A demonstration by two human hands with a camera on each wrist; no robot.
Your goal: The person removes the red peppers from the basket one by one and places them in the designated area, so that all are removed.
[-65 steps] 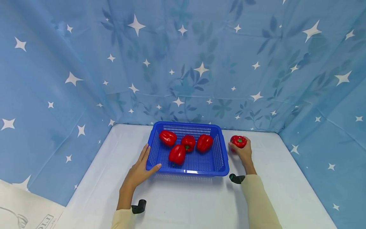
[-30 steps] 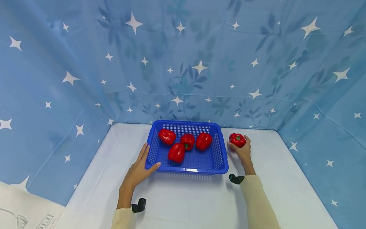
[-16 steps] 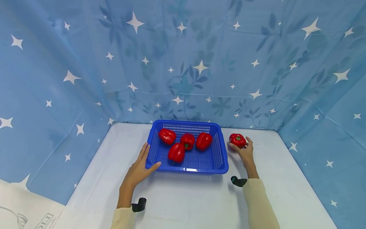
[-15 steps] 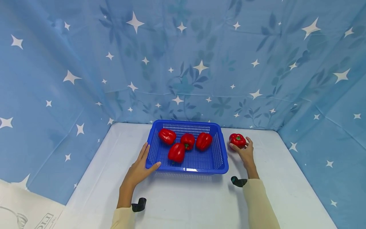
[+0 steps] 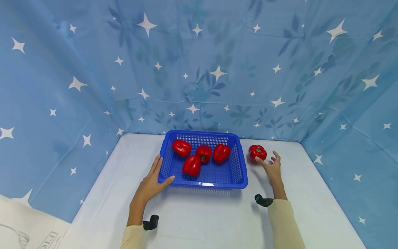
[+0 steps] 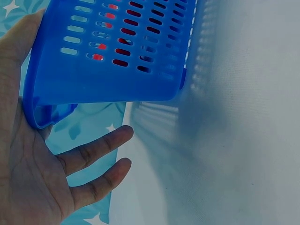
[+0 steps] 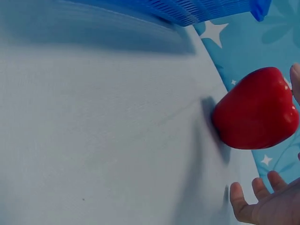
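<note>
A blue plastic basket (image 5: pixel 217 175) stands on the white table with several red bell peppers inside, one of them the front pepper (image 5: pixel 191 166). My left hand (image 5: pixel 150 186) rests at its front left corner, thumb over the front rim. In the left wrist view, two fingers (image 6: pixel 93 154) stretch out below the basket's wall. Right of the basket, another red bell pepper (image 5: pixel 257 150) sits on the table, green stem up. My right hand (image 5: pixel 273 169) is spread beside it, thumb tip close to its near side. The right wrist view shows a gap between the other fingers (image 7: pixel 238 199) and that pepper.
A blue curtain (image 5: pixel 199 69) with white stars hangs around the back and sides, right behind the basket's far rim. White cloth covers the table (image 5: pixel 202 218). A black wrist device (image 5: pixel 263 201) sits at my right wrist, another device (image 5: pixel 151 222) at my left.
My right hand has let go of the pepper outside the basket and drawn back to the right, fingers spreading. That pepper stays standing beside the basket. The left hand has kept its place.
</note>
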